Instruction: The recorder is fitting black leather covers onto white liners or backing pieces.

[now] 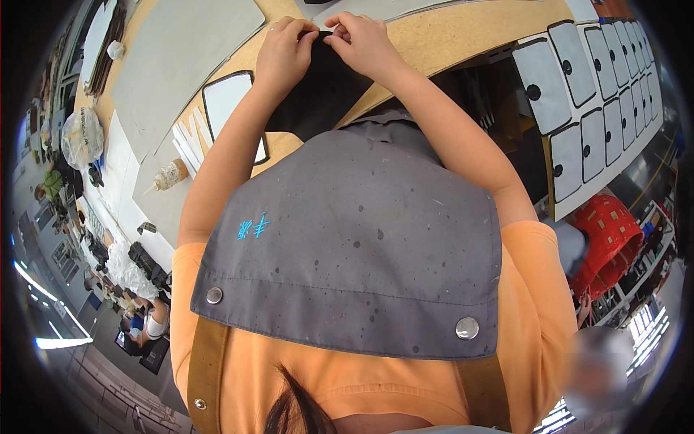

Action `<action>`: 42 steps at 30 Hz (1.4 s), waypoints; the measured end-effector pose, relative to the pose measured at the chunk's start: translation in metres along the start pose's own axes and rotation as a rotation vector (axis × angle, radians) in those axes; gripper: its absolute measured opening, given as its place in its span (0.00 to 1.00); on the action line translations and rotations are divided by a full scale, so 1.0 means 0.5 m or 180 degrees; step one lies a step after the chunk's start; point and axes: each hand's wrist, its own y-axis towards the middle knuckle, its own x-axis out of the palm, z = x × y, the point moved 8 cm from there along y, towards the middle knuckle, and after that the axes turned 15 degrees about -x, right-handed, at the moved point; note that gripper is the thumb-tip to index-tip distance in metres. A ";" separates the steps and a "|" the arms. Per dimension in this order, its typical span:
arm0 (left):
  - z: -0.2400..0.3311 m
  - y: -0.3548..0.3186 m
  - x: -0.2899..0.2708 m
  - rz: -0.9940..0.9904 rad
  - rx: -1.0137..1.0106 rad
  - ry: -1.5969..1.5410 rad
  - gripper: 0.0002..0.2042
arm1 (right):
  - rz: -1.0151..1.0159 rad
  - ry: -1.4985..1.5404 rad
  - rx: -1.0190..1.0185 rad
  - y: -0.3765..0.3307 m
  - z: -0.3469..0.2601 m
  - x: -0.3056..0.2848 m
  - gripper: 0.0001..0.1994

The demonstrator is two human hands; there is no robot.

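Both of my hands meet at the far side of the work, over the pale wooden table (463,35). My left hand (288,56) pinches the top edge of a black piece of soft sheet material (322,98) between thumb and fingertips. Close beside it, my right hand (361,47) has thumb and fingers closed at the same edge. The black piece hangs down toward my grey apron (361,231), and its lower part is hidden there. I cannot tell whether it is leather or cloth. Beside my left forearm lies a white panel with black edging (225,103), partly covered by the arm.
White strips (189,145) and a glue bottle with a thin nozzle (170,175) lie left of my forearm. Further left is a clear plastic bag (82,137). At right, a board (560,206) bears several black-edged panels (542,83); a red basket (607,242) stands beyond.
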 end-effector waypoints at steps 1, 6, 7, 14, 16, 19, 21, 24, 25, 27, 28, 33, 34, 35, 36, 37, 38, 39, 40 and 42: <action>-0.003 0.002 -0.002 -0.0001 -0.0003 0.0002 0.07 | 0.0007 -0.0037 -0.0096 0.002 -0.004 0.000 0.10; -0.009 0.006 -0.003 -0.0199 -0.0165 -0.0162 0.07 | 0.0088 0.0141 -0.0153 0.008 -0.001 -0.001 0.08; -0.008 0.006 -0.005 -0.0188 -0.0163 -0.0160 0.07 | 0.0091 0.0219 -0.0126 0.010 -0.002 -0.002 0.08; -0.009 0.012 -0.004 -0.0332 -0.0291 -0.0215 0.07 | 0.0034 0.0116 -0.0255 0.018 -0.004 -0.002 0.07; -0.007 0.011 -0.003 -0.0376 -0.0307 -0.0269 0.07 | 0.0005 0.0362 0.0060 0.015 0.011 0.006 0.08; -0.005 0.009 -0.004 -0.0371 -0.0308 -0.0526 0.07 | 0.0130 0.0695 0.0351 0.012 0.025 0.009 0.07; -0.009 0.007 -0.003 -0.0321 -0.0230 -0.0534 0.08 | 0.0107 0.0722 0.0362 0.015 0.023 0.011 0.07; -0.025 0.008 0.002 -0.0322 -0.0361 -0.0435 0.08 | 0.0025 0.0843 0.0461 0.018 0.023 0.012 0.08; -0.024 0.008 0.001 -0.0321 -0.0366 -0.0440 0.08 | -0.0031 0.0937 0.0545 0.017 0.026 0.015 0.08; -0.027 0.006 0.002 -0.0383 -0.0539 -0.0563 0.08 | -0.0124 0.1059 0.0691 0.014 0.031 0.021 0.09; -0.025 0.005 0.001 -0.0381 -0.0544 -0.0567 0.08 | -0.0211 0.1180 0.0836 0.012 0.035 0.028 0.09; -0.040 0.007 0.004 -0.0540 -0.0851 -0.0907 0.08 | -0.0128 0.1260 0.0892 0.012 0.030 0.026 0.09; -0.038 0.008 0.000 -0.0530 -0.0850 -0.0911 0.08 | -0.0036 0.1265 0.0836 0.015 0.025 0.021 0.09; -0.033 0.009 -0.004 -0.0536 -0.0855 -0.0905 0.08 | -0.0042 0.1262 0.0827 0.016 0.021 0.022 0.09; -0.031 0.009 -0.006 -0.0541 -0.0859 -0.0899 0.08 | 0.0148 0.1264 0.0835 0.016 0.019 0.015 0.09; -0.030 0.010 -0.007 -0.0522 -0.0856 -0.0902 0.08 | 0.0337 0.1266 0.0833 0.019 0.016 0.005 0.09; -0.027 0.010 -0.013 -0.0423 -0.0784 -0.1018 0.08 | 0.0331 0.1264 0.0814 0.023 0.012 0.003 0.09; -0.023 0.011 -0.019 -0.0323 -0.0710 -0.1135 0.08 | 0.0414 0.1269 0.0845 0.026 0.011 -0.003 0.09; -0.016 0.010 -0.019 -0.0303 -0.0702 -0.1142 0.08 | 0.0498 0.1269 0.0874 0.029 0.011 -0.010 0.09; -0.009 0.004 -0.026 -0.0149 -0.0814 -0.1126 0.09 | 0.0499 0.1302 0.0949 0.031 0.012 -0.015 0.08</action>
